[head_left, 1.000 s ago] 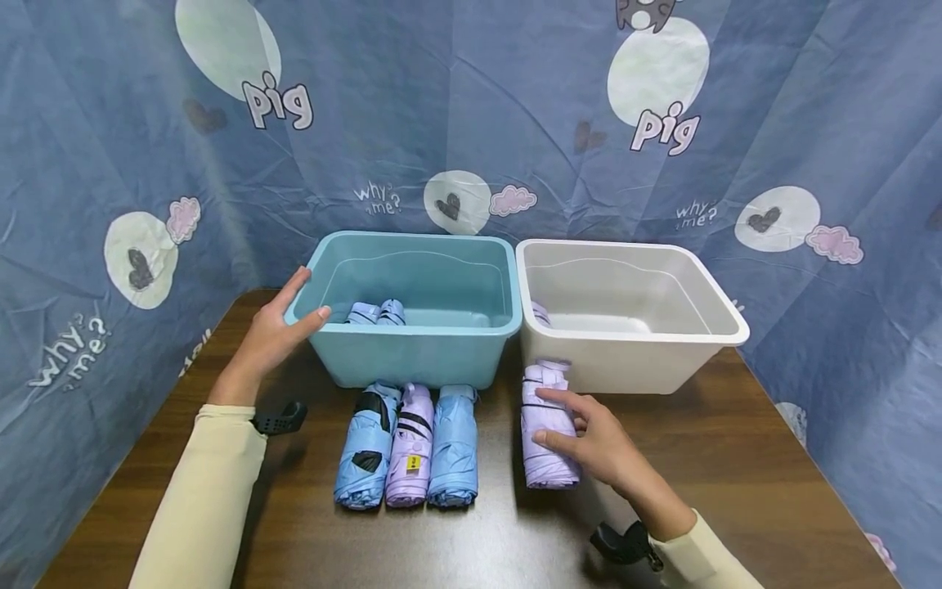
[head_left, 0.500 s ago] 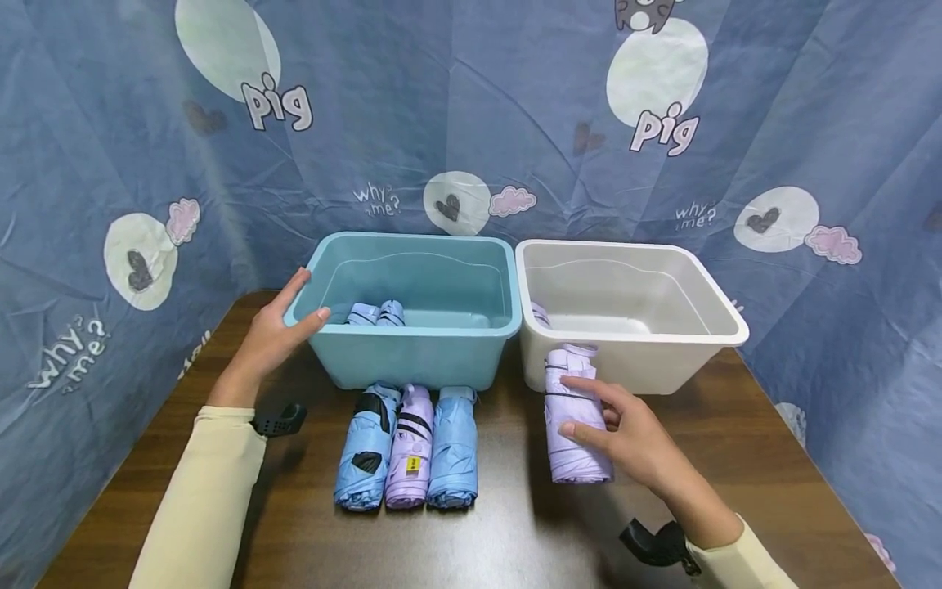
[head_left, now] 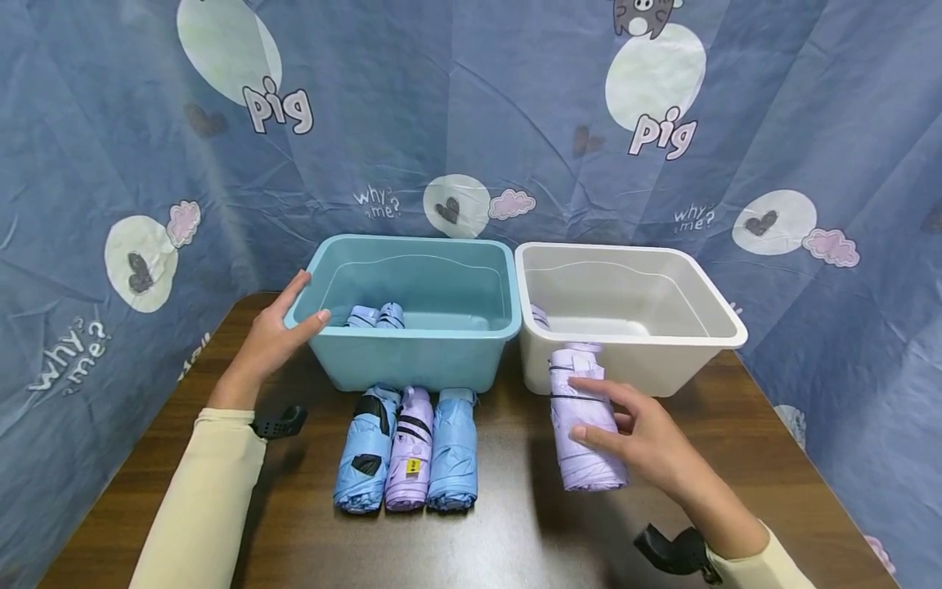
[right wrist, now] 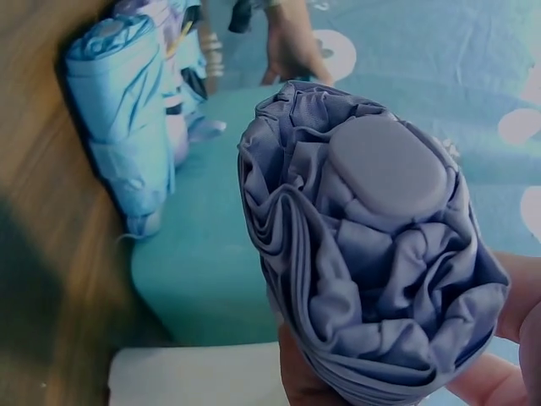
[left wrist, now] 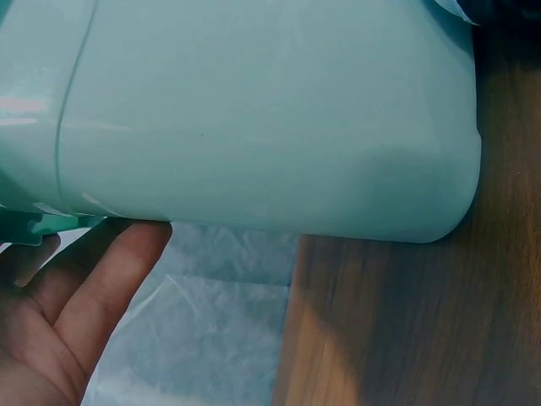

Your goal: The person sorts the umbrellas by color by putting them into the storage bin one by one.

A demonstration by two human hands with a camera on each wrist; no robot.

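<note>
My right hand (head_left: 643, 433) holds a lilac folded umbrella (head_left: 585, 417) between thumb and fingers, in front of the white bin (head_left: 625, 337). The umbrella's top end overlaps the bin's front wall in the head view. In the right wrist view, the same umbrella (right wrist: 372, 254) shows its bunched cloth end and a smooth oval cap, with fingertips behind it. My left hand (head_left: 268, 343) rests at the left front corner of the teal bin (head_left: 412, 360), thumb on the rim. In the left wrist view, straight fingers (left wrist: 114, 279) touch the bin's outer wall.
Two blue umbrellas, a left one (head_left: 364, 454) and a right one (head_left: 453, 450), flank a lilac umbrella (head_left: 410, 450) on the wooden table (head_left: 500, 548). Two blue rolled ends (head_left: 377, 316) lie inside the teal bin. A lilac one (head_left: 540, 316) lies in the white bin. A patterned curtain (head_left: 471, 114) hangs behind.
My right hand has lifted the lilac umbrella off the table and shifted it right, in front of the white bin. My left hand has stayed at the teal bin's corner.
</note>
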